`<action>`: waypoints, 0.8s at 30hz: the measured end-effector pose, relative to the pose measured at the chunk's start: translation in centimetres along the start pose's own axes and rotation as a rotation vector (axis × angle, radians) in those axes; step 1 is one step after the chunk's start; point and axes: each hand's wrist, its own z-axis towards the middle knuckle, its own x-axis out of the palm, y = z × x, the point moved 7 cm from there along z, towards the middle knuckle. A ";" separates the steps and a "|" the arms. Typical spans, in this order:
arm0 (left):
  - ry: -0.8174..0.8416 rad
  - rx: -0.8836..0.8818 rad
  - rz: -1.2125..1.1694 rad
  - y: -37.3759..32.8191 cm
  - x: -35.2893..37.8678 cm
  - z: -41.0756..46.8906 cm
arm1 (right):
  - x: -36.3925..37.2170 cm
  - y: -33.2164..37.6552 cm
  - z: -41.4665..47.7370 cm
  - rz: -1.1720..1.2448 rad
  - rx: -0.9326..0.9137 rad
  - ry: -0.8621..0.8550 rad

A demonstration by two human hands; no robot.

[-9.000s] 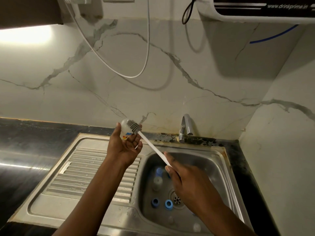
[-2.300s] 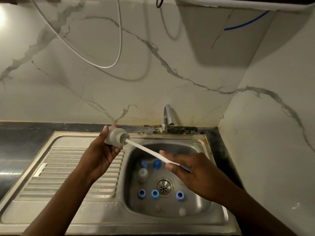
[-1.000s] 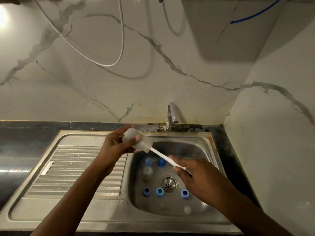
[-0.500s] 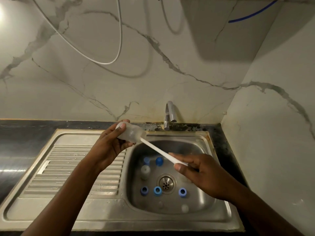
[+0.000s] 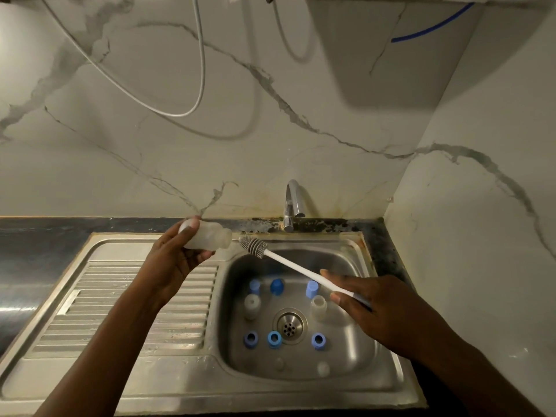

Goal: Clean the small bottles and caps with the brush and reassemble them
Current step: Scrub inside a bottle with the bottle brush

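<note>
Now the left hand (image 5: 176, 263) holds a small clear bottle (image 5: 210, 238) on its side, up over the edge of the sink (image 5: 301, 395). Its fingers (image 5: 189, 228) are curled round the closed end of the bottle, one on top and the rest under it. The open mouth of the bottle points toward the right hand (image 5: 379, 311).

The right hand pinches the white handle of the brush (image 5: 254, 247) near its far end. Those fingers (image 5: 334, 275) are pressed onto the handle. The brush slants up from them toward the left fingers. Its grey bristle head is just beside the bottle's mouth, not inside it, with a little gap between.

Down below the hands, more things lie in the sink bowl. Just under the right fingers stand a pale little bottle (image 5: 318, 307) and a light blue cap (image 5: 312, 288). Under the brush handle sit two more blue caps (image 5: 276, 285) and another pale bottle (image 5: 252, 305). Nearer the person, three blue rings (image 5: 274, 339) lie in a row by the drain (image 5: 289, 325).

A shiny tap (image 5: 293, 203) stands behind the brush head. The dark table (image 5: 45, 236) runs out past the left fingers.
</note>
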 end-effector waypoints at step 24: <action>0.129 0.110 1.198 16.6 5.1 5.5 | 3.5 -9.4 -4.6 0.203 0.277 -0.008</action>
